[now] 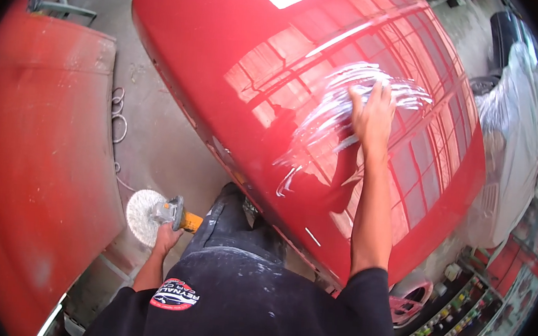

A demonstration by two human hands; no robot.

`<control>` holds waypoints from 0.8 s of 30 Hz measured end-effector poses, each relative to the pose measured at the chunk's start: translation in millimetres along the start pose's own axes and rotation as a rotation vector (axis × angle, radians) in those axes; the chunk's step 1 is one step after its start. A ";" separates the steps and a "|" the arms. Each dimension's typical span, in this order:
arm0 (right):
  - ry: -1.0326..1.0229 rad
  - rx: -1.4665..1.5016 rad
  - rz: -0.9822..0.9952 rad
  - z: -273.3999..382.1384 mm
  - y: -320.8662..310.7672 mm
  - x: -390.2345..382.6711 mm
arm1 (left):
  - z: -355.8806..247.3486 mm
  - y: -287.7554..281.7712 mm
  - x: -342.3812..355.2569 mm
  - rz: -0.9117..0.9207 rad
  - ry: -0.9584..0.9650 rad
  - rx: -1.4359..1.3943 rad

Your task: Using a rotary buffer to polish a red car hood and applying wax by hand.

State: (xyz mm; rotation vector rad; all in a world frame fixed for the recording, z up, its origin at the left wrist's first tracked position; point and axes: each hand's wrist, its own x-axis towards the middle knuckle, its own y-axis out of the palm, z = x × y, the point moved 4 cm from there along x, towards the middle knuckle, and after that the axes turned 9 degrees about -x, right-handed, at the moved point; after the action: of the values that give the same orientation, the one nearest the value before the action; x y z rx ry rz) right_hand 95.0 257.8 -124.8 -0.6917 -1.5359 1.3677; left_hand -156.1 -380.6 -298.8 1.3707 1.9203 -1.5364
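My right hand [370, 119] presses its extended fingers on a glossy red car panel [209, 41], amid streaks of white paste [324, 118]; nothing in its grip is visible. Down at the lower left, beside my dark trousers, my left hand [167, 236] grips a polisher [187, 221] with a yellow handle, a metal head and a round fluffy white pad [144, 216]. The pad faces left, away from the red panel.
A duller red panel [40, 148] stands at the left, with a coiled hose [117, 128] along its edge. Grey plastic sheeting [515, 138] covers something at the right. A rack of small items [444, 321] and a pink wheel [408, 295] are at the lower right.
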 end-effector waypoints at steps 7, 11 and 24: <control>-0.670 0.396 0.301 153.3 -8.8 -88.4 | 14.4 -15.2 4.8 -0.086 -0.003 0.088; -0.524 0.151 0.289 95.8 11.1 -43.0 | 21.1 -17.5 10.6 -0.114 -0.001 0.085; -0.221 0.288 0.556 97.3 -9.5 -49.8 | 6.1 -42.1 37.8 -0.182 -0.087 0.191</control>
State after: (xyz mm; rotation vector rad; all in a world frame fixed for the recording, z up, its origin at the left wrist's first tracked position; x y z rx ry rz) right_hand 29.2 169.9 -123.5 -0.8412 -1.3171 2.0941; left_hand -210.9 -366.4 -305.0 1.2054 1.9316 -1.8754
